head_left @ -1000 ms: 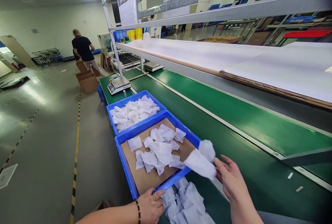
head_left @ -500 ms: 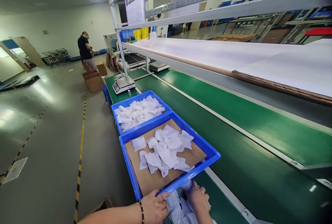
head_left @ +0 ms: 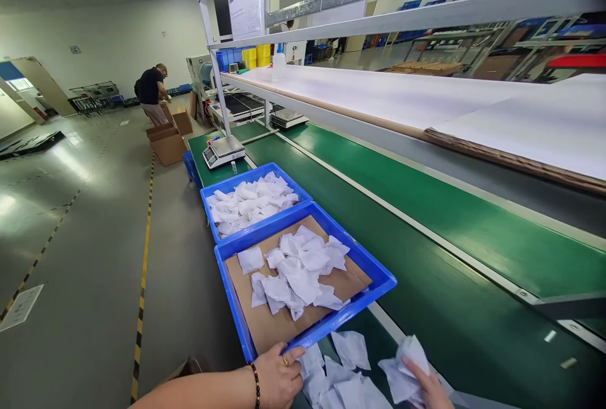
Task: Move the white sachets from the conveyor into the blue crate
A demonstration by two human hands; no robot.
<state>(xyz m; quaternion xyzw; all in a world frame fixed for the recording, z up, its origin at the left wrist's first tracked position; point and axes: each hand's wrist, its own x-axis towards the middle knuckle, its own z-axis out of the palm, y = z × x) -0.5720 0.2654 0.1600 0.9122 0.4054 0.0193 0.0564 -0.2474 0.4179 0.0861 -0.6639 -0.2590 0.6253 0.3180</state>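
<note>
My left hand [head_left: 277, 379] grips the near rim of a blue tray [head_left: 374, 268] lined with cardboard, which holds several small white bags [head_left: 299, 268]. My right hand [head_left: 428, 389] sits at the bottom edge, its fingers closed on a white bag [head_left: 404, 371] lifted just above the green table. More loose white bags [head_left: 343, 374] lie on the table between my hands, below the tray's near edge. A second blue tray [head_left: 215, 185] full of white bags stands right behind the first.
A green conveyor belt [head_left: 426, 232] runs along the right under a white shelf [head_left: 402, 96]. Two scales [head_left: 223, 151] stand farther down the bench. A person [head_left: 152, 90] bends over cardboard boxes [head_left: 168, 144] on the floor at the back left.
My right hand dropped a bag into the near tray, dipped to the loose bags on the table, and has come up to the right holding another. The left hand stayed on the rim.
</note>
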